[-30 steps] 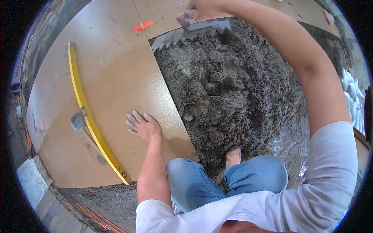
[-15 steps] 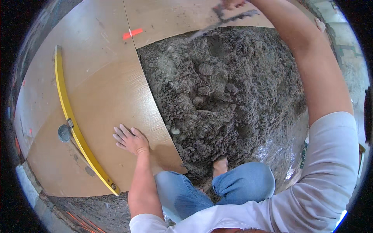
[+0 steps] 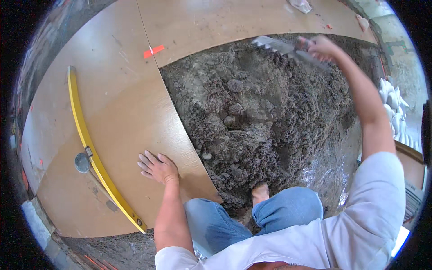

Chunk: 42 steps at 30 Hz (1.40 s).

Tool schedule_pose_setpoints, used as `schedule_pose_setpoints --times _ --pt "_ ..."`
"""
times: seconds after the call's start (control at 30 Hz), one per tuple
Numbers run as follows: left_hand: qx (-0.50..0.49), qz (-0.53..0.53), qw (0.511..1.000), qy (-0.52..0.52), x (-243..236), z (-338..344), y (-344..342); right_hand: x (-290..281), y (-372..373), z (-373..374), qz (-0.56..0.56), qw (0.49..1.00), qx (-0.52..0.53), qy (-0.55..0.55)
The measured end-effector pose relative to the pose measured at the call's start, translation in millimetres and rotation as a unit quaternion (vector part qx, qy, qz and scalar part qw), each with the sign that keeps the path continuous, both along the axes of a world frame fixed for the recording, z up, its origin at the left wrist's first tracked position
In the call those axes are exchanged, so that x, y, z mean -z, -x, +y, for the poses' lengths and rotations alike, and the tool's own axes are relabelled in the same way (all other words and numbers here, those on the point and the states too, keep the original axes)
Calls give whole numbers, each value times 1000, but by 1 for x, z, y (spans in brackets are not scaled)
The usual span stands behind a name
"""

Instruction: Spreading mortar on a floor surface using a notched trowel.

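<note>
My right hand (image 3: 325, 48) is closed round the handle of a notched trowel (image 3: 273, 45), held at the far side of the grey mortar bed (image 3: 256, 99). Motion blurs the trowel, and I cannot tell whether its blade touches the mortar. My left hand (image 3: 159, 169) lies flat, fingers spread, on a large glossy beige tile (image 3: 135, 112) to the left of the bed. Left of that hand, a yellow spirit level (image 3: 81, 121) rests on the tile. Beside the level is a mallet (image 3: 83, 163) with a round grey head, its handle partly hidden under the level.
Another beige tile (image 3: 202, 27) borders the mortar at the far side, with red tape (image 3: 154, 51) across the joint. A crumpled white piece (image 3: 300, 5) lies on it. White pointed clips (image 3: 393, 108) are heaped at the right. My bare foot (image 3: 260, 193) stands at the bed's near edge.
My right hand has swung nearer and to the right with the trowel, from above the far tile to the mortar's far edge. My left hand stays flat on the tile.
</note>
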<state>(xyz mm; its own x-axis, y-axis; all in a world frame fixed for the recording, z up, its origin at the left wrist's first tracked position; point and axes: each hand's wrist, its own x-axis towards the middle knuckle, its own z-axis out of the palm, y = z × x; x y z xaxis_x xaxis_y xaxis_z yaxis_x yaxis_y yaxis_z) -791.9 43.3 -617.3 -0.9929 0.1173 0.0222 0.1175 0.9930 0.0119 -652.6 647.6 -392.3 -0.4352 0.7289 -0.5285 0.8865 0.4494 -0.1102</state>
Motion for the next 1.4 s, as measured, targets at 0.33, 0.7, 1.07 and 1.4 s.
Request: schedule_pose_setpoints --times 0.33,0.7,1.07,1.4 --pt "5 3 1000 -1 -6 7 2 146 170 -222 499 712 158 469" --pt "1 2 1000 11 3 -13 1 187 211 -153 565 657 338 367" --pt "21 28 999 21 8 -1 1 148 -1 -26 724 387 445 359" --pt "22 30 999 24 12 1 1 165 17 12 718 262 543 347"
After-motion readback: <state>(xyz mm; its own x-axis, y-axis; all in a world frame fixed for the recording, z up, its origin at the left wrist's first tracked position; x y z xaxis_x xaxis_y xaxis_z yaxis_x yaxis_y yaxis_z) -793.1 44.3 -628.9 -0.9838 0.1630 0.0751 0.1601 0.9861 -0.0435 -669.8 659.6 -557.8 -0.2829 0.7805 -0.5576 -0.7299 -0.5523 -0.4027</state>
